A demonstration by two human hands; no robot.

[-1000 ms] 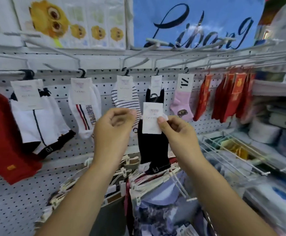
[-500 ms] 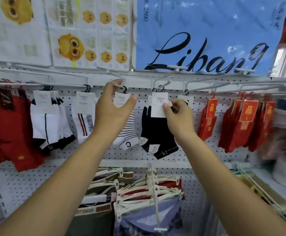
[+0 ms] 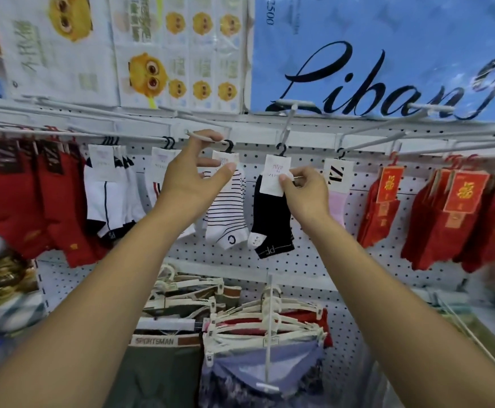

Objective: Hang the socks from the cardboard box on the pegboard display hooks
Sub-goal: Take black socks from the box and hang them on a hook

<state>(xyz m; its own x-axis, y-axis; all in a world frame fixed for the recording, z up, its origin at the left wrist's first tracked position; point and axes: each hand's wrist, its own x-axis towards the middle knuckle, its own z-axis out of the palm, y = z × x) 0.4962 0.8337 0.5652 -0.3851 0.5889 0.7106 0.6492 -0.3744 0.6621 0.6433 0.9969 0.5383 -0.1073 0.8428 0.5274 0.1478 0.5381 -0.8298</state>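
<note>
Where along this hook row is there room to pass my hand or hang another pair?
Bare pegboard shows between the pink socks and the right-hand red socks, and below the black socks. The left-hand red socks and white socks hang packed.

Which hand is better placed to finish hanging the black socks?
Right. The right hand pinches the card of the black socks, directly under their hook. The left hand is at the neighbouring peg, over the striped socks, so it would have to cross over.
</note>
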